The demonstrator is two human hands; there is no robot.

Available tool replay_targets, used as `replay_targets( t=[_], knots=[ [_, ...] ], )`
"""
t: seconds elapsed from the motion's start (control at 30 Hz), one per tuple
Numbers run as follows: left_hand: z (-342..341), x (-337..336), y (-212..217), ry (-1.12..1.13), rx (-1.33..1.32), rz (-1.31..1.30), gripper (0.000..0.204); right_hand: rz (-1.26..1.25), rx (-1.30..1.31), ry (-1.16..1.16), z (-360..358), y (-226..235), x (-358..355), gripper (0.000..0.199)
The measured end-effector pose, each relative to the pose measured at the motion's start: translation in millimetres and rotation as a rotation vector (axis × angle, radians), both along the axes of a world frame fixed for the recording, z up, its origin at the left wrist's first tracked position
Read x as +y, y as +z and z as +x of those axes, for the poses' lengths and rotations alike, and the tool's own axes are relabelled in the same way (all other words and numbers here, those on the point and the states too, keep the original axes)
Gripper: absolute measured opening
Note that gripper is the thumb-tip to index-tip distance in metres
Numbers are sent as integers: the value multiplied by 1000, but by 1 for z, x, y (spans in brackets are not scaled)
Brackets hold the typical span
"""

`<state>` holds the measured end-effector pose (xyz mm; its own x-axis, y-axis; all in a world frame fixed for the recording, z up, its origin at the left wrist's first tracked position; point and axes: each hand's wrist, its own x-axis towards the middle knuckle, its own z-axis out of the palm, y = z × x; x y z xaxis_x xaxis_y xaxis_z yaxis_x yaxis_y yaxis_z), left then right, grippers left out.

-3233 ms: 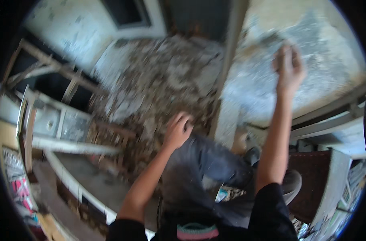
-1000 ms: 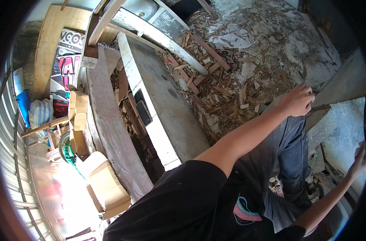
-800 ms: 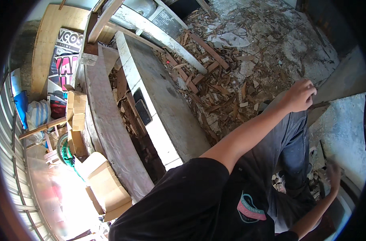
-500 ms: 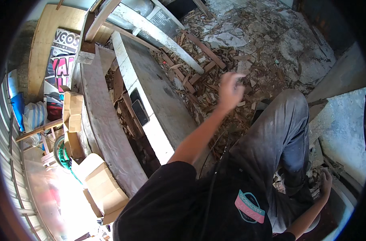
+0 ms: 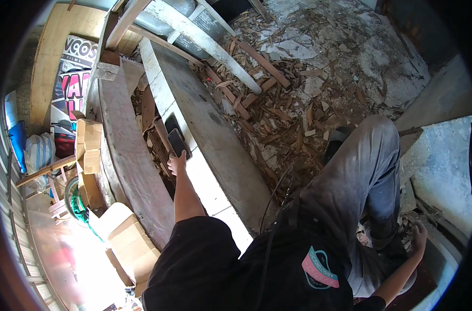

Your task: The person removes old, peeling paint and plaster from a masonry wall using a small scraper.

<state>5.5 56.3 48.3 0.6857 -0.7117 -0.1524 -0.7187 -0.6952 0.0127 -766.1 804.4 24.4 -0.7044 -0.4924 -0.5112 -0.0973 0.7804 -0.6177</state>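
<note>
A dark smartphone [image 5: 178, 141] lies on the white top of a low wall [image 5: 215, 194], left of my body. My left hand [image 5: 177, 165] has reached to its near end, the thumb on top and the other fingers bent at its left edge; the phone still rests on the wall. Just beyond it, touching or nearly so, lies a second flat black object [image 5: 171, 122], perhaps another phone. My right hand [image 5: 419, 237] hangs low at the right, beside my bent leg, its fingers loosely bent and nothing visible in them.
Wood chips and broken boards [image 5: 264, 93] litter the floor ahead. A white-painted post [image 5: 210, 46] slants over the wall's far end. Left of the wall runs a debris-filled gap, then a pale sheet-covered ledge [image 5: 130, 155] and cardboard boxes [image 5: 130, 241]. A thin cable [image 5: 274, 194] hangs near my lap.
My left hand has swung from above the littered floor back to the left and down onto the phone. The right hand has barely moved. The view has shifted slightly.
</note>
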Motion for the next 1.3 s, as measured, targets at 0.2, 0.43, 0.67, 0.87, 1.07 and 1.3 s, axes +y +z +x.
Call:
replay_targets(
  t=[0.2,0.43,0.67,0.87,1.07,1.3],
  knots=[
    [-3,-14,-7,-16,39,38,105,48,-40,-215,16,10,2,23],
    [5,-43,-8,-48,30,79,101,40,-35,-281,5,-8,25,27],
    [-37,-38,5,25,12,105,97,77,-186,-358,36,37,-17,27],
    [-39,-34,5,70,-85,55,96,104,-166,-237,33,34,-26,26],
    [-31,-32,-11,93,-56,21,109,102,-24,-124,32,34,-16,28],
    [-14,-5,-23,105,38,-41,123,152,75,-16,18,33,-7,31]
  ],
)
